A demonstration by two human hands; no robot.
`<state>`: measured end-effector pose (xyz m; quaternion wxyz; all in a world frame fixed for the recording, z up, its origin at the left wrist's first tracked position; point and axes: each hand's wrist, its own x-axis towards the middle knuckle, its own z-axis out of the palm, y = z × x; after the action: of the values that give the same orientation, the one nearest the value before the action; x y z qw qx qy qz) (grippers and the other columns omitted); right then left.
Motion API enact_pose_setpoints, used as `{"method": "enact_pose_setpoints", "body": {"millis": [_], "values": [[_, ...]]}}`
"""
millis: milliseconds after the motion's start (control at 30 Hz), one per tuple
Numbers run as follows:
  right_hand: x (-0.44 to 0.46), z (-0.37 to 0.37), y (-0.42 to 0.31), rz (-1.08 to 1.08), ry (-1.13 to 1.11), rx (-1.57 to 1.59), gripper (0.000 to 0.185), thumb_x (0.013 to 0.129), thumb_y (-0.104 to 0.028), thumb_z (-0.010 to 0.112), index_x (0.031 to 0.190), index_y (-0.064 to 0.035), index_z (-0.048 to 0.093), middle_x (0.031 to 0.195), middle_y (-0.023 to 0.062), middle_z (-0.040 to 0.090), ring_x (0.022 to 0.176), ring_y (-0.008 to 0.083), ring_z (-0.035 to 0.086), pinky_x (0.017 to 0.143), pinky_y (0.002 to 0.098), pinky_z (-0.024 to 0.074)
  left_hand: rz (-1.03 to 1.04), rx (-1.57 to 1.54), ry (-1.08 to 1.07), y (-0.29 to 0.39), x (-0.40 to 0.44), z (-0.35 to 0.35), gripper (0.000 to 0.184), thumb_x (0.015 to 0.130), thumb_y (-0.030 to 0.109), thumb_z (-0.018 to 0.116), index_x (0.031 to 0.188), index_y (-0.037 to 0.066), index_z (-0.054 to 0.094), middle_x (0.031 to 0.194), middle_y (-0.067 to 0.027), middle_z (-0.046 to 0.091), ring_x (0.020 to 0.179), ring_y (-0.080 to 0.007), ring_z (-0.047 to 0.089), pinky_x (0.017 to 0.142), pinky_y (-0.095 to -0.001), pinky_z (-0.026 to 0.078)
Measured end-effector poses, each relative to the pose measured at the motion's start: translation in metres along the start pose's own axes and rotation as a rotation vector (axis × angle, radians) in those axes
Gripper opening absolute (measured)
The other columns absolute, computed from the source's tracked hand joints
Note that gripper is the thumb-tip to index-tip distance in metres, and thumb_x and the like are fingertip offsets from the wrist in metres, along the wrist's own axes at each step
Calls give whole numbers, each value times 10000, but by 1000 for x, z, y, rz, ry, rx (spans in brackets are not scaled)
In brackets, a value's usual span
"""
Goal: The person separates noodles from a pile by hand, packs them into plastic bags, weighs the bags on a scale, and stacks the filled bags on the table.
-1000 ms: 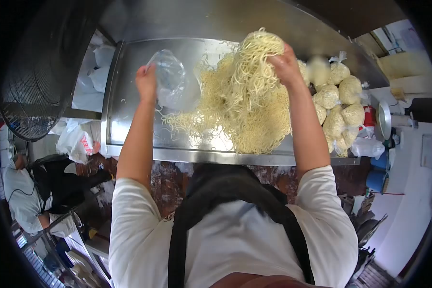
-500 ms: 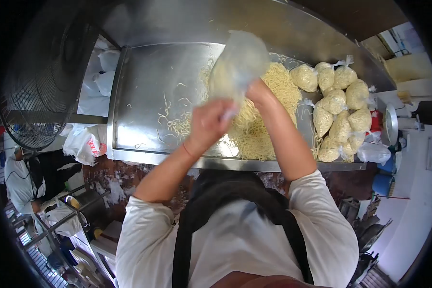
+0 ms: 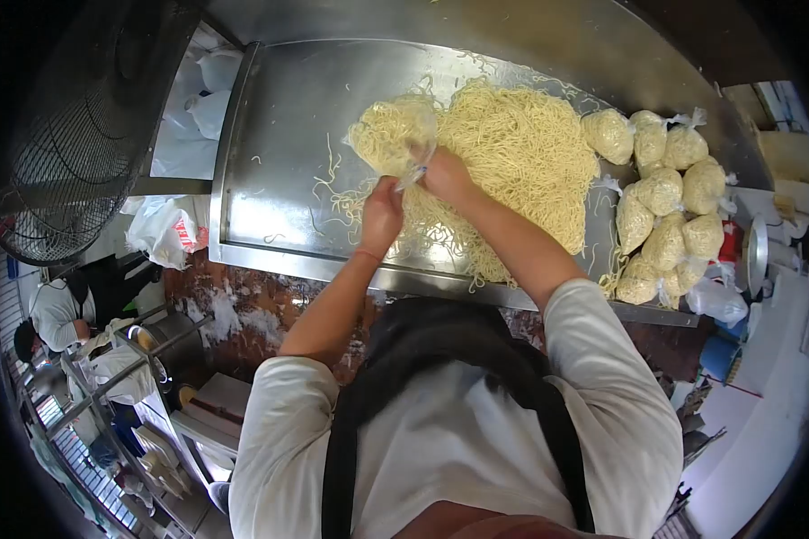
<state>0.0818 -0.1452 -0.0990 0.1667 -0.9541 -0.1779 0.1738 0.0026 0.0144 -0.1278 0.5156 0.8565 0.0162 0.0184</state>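
Note:
A clear plastic bag of noodles (image 3: 382, 135) lies over the metal tray (image 3: 279, 117), its mouth gathered toward me. My left hand (image 3: 383, 212) is closed on the bag's twisted end. Just right of it, my right hand (image 3: 442, 174) is closed on the neck of the same bag. A large heap of loose yellow noodles (image 3: 530, 153) spreads to the right of my hands, and some strands lie under and left of them.
Several filled, tied noodle bags (image 3: 661, 191) are piled at the tray's right end. A fan (image 3: 63, 171) stands at the left, near white plastic bags (image 3: 160, 232). Another person (image 3: 58, 310) is at the far left, beyond a metal rack (image 3: 117, 382).
Noodles from the right hand are now inside the bag. Both hands have come together at its neck, and the bag has moved down and left from its raised, blurred position.

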Motion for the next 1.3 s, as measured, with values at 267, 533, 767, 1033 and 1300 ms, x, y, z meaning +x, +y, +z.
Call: {"method": "enact_pose_setpoints", "body": {"millis": [267,533,767,1033,1300], "values": [[30,15,-9,188,107,1172,570,900,-263,653,1391,-46,460,1274,180,606,1122,277,606,945,339,506,112,-134,-326,78,-19,2,147,1014,149,536,997,6,567,687,-90,550,587,-171,602,560,-334,494],[-50,36,36,83,-229,1432,668,865,-259,684,1437,-35,423,1443,211,453,1334,351,444,1101,401,384,502,594,-186,54,22,-38,698,721,265,836,1328,96,536,1276,-112,590,1242,-276,531,1096,-524,356],[-68,37,22,-92,361,-36,674,784,-43,678,1418,-89,455,1365,174,519,1318,359,446,1151,552,244,192,417,-579,8,76,-26,514,669,153,804,1152,83,643,999,-177,680,1008,-338,654,917,-443,502],[-35,-9,91,83,212,82,580,776,68,636,1321,-119,574,1049,162,688,1050,272,661,1120,482,356,238,339,-440,108,79,-171,450,637,51,793,1066,8,663,1050,-172,689,945,-300,674,860,-360,521],[-72,-76,212,290,117,-15,337,852,-66,633,1188,-70,655,1269,192,609,1153,343,595,985,499,448,612,580,-178,39,71,-166,449,666,-74,663,1102,35,662,1076,-168,639,1068,-370,581,929,-426,461]]}}
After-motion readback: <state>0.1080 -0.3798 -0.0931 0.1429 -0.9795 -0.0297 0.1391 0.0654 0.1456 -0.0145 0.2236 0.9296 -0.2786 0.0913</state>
